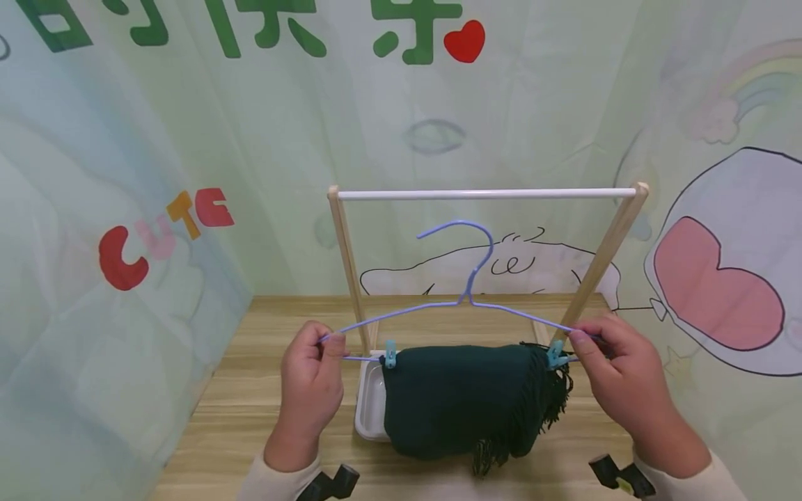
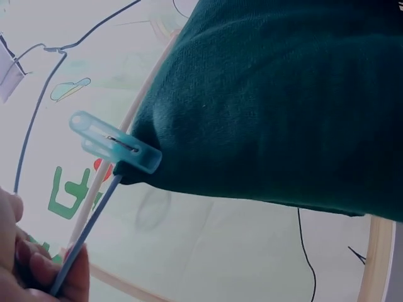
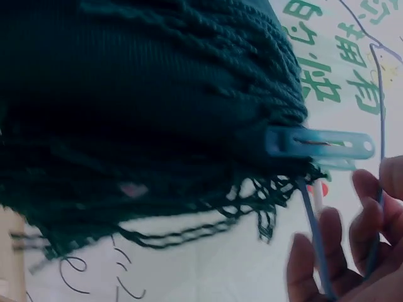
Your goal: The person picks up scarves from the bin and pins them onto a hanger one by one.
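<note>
Both hands hold a blue wire hanger (image 1: 401, 312) up by its two ends, hook at the top. My left hand (image 1: 313, 372) pinches the left corner between thumb and fingers. The right corner is gripped by my right hand (image 1: 626, 376), its thumb on the upper wire. A dark green scarf (image 1: 464, 396) with a twisted fringe is folded over the lower bar. One light-blue clothespin (image 2: 116, 143) clips the scarf's left end to the bar. Another clothespin (image 3: 320, 143) clips the fringed end beside my right hand.
A wooden rack with a white rail (image 1: 489, 194) stands behind the hanger on the wood-grain table (image 1: 250, 396). A white plastic tray (image 1: 370, 417) is partly hidden behind the scarf. Printed curtains (image 1: 282, 139) enclose the back and sides.
</note>
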Motion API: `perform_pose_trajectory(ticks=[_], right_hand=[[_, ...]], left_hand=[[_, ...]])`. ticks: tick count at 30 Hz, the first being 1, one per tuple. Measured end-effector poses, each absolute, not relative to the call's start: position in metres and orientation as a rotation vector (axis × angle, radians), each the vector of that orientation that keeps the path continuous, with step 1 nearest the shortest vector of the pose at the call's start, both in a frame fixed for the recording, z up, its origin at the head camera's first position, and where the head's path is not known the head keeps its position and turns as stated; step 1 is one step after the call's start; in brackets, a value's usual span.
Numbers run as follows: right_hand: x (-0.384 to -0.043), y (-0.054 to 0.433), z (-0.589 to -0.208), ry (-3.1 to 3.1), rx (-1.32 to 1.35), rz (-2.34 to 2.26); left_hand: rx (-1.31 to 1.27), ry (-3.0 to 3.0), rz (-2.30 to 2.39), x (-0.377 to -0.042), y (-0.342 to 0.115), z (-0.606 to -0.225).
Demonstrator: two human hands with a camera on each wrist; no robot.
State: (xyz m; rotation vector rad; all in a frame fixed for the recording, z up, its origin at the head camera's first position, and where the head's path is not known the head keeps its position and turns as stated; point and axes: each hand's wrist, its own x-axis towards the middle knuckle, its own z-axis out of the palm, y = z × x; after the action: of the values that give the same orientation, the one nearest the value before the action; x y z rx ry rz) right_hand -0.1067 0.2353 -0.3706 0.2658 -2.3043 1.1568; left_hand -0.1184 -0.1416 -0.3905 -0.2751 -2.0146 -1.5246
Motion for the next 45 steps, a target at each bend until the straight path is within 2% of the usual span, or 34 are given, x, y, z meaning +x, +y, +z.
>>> perform_pose_trajectory(ticks=[16, 21, 27, 35, 45], right_hand=[[-0.092, 0.247, -0.377, -2.107, -0.062, 1.280], [-0.093, 0.256, -0.376, -2.078, -0.173, 1.270], [-0.092, 0.261, -0.372, -2.045, -0.175, 1.248], [-0.097, 0.260, -0.375, -2.007, -0.214, 1.263], [-0.104, 0.260, -0.375, -2.010, -0.344, 1.214]], left_hand=[[-0.306, -2.184, -1.556, -0.147, -0.132, -0.393], [-0.250, -2.079, -1.567, -0.167, -0.133, -0.402], [-0.113, -2.011, -1.567, -0.198, -0.140, -0.415], [-0.017, -2.249, -1.516, -0.247, -0.152, -0.433], [0.042, -2.307, -1.263, -0.263, -0.143, -0.442]])
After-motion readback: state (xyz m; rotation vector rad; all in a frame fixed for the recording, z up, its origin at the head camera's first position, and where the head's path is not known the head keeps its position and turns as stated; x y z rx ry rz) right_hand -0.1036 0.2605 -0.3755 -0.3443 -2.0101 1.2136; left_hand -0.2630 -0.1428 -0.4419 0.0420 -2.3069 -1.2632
